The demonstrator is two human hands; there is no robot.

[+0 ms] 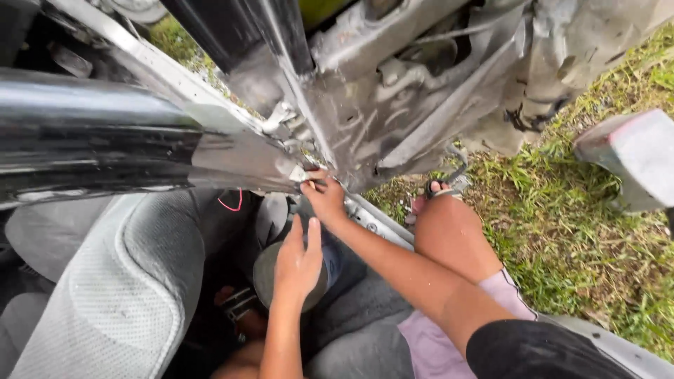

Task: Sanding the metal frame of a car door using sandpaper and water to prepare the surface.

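My right hand [326, 197] reaches up to the joint between a glossy black car body panel [98, 140] and a bare grey open door [393, 105]. Its fingertips pinch a small white strip [298, 173] stuck at the panel's edge. My left hand [298, 263] lies lower, fingers stretched and apart, resting flat on a dark round disc-like object [263, 277]; it holds nothing. What the disc is cannot be made out.
A grey fabric car seat [119, 295] fills the lower left. A pink wire loop [232, 203] hangs by the pillar. My bare knee [449, 231] and sandalled foot [439, 189] are over the sill, above grass [583, 238]. A grey block [635, 158] sits at right.
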